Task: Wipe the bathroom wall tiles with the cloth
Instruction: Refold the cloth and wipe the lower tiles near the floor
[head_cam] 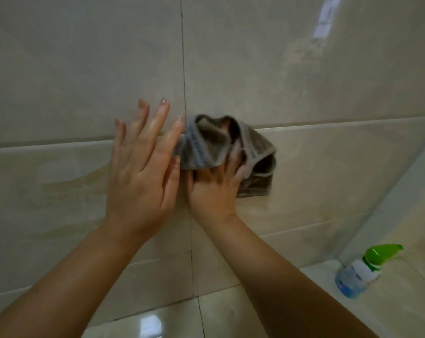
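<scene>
At the centre of the frame the right hand [213, 184] grasps the crumpled grey cloth [221, 147] against the wall tiles [304, 81]. The left hand [143, 167] lies beside it with straight, spread fingers. A spray bottle [362, 274] stands at lower right.

Two hands [138, 176] [213, 189], one cloth [206, 147], one bottle [357, 274]

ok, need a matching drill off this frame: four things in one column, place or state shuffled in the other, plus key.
Things:
1. left hand
2. right hand
3. cloth
4. bottle

Place or state:
A. grey, bunched against the wall
B. on the ledge, green top
C. fingers straight and spread, holds nothing
D. grips the cloth

Pairs: 1-C, 2-D, 3-A, 4-B
</scene>
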The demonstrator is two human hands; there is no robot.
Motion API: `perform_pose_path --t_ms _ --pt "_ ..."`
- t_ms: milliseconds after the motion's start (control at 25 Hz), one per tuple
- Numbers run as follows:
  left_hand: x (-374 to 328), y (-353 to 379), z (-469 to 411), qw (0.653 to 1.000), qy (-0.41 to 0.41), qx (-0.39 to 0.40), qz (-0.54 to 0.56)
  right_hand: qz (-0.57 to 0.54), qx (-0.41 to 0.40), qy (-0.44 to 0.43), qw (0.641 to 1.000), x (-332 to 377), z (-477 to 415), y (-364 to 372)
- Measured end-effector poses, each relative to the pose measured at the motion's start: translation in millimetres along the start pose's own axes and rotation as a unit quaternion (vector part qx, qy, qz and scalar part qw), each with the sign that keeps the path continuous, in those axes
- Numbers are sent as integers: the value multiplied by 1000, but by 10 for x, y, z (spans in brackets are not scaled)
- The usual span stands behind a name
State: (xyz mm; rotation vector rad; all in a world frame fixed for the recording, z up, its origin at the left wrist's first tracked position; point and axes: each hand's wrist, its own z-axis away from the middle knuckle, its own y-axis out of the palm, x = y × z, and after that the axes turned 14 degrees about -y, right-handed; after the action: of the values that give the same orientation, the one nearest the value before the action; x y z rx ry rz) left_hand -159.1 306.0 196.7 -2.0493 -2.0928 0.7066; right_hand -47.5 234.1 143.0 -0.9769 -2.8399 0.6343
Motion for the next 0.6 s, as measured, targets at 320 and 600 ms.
perform_pose_path --t_ms 320,600 --pt "107 -71 -55 999 -23 -23 -7 30 20 -51 998 -360 647 27" --pt "183 -147 -41 1000 -11 -24 -6 0 -15 -43 999 243 226 99"
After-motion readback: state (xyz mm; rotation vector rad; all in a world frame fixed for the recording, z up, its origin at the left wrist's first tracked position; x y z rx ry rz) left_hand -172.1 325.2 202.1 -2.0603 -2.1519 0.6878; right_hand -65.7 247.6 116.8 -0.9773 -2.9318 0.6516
